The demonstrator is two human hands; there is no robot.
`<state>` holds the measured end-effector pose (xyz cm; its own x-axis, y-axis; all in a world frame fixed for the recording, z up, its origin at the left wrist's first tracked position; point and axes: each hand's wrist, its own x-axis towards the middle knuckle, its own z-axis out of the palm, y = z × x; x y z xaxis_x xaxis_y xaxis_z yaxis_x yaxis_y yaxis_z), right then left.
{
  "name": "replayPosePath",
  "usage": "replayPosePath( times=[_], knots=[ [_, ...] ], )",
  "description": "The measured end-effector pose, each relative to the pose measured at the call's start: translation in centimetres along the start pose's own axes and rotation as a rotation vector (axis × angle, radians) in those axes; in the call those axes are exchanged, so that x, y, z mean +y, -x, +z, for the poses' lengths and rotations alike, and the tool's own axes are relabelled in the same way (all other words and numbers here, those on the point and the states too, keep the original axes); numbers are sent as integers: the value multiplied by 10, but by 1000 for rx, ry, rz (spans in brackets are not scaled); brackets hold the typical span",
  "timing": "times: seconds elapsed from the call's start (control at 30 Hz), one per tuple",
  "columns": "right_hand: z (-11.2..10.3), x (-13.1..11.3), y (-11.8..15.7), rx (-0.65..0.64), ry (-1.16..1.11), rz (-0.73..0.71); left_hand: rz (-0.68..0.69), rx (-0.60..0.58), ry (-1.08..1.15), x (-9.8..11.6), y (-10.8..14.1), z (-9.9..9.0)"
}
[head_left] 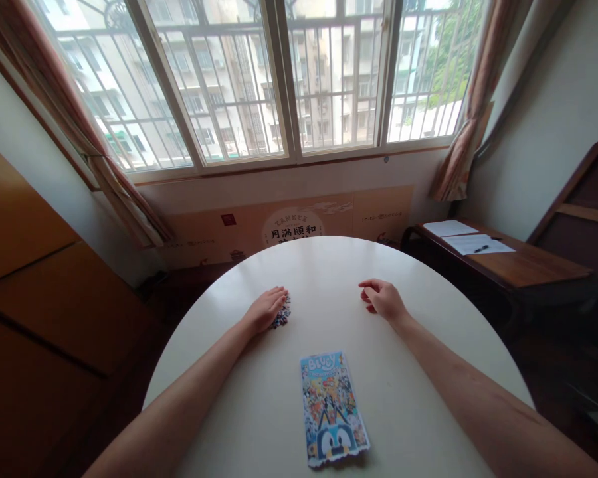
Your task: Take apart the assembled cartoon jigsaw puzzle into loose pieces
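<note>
My left hand (268,308) lies flat on the left part of the white round table (323,265), fingers stretched out. It partly covers a small pile of tiny dark, multicoloured pieces (281,320) that look like jigsaw pieces, and it rests against them. To the right, my right hand (383,299) hovers at or just over the tabletop. Its fingers are loosely curved and apart, with nothing visible in them. Nearer to me lies a colourful Bluey picture sheet (333,410) with a wavy bottom edge, upright to my view; neither hand touches it.
A wooden side table (538,262) at the right holds white papers (473,243) and a dark pen (481,249). Beyond the round table are a printed cardboard panel (349,206) and a barred window. An orange-brown cabinet (40,285) stands at the left, and a chair back at the far right.
</note>
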<state>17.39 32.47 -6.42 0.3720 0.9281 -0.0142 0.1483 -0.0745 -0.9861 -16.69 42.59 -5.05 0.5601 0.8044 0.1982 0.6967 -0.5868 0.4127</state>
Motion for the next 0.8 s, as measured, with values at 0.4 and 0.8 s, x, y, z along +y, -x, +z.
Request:
replayPosePath(
  times=[0.4, 0.8],
  knots=[
    [-6, -1, 5, 10, -9, -10, -57, 69, -42, 95, -13, 59],
    [-8, 5, 3, 4, -29, -59, 204, 99, 52, 132, 51, 14]
  ],
)
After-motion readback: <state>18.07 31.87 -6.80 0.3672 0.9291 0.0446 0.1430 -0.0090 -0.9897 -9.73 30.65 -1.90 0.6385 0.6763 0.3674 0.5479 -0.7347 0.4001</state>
